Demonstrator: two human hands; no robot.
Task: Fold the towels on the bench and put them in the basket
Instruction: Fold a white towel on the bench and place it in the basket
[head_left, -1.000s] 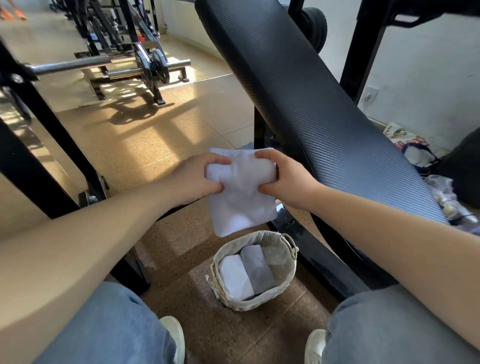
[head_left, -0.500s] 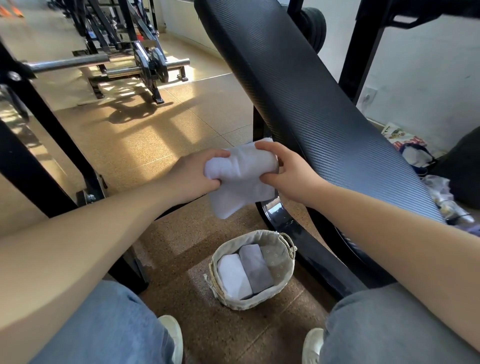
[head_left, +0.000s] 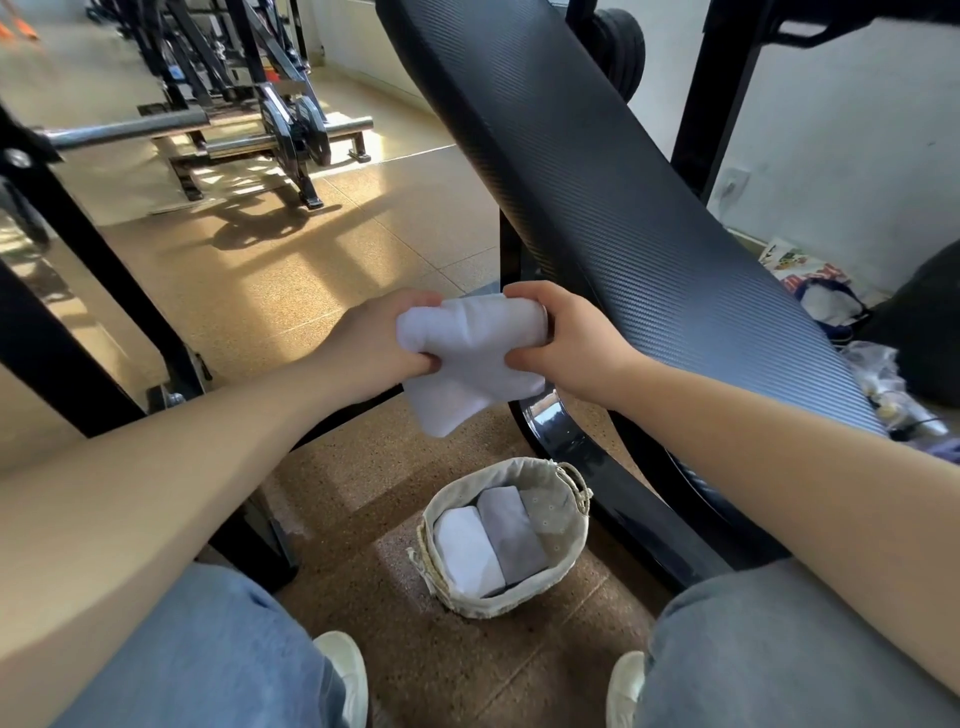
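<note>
Gym floor, basket (head_left: 519, 597) beside bench (head_left: 597, 208). Left hand (head_left: 374, 343), right hand (head_left: 566, 338) both gripping half-folded white towel (head_left: 467, 353) midair; risks unrolling if either grip slackens early.

Left hand (head_left: 378, 339), right hand (head_left: 567, 338), both curled, gripping
</note>
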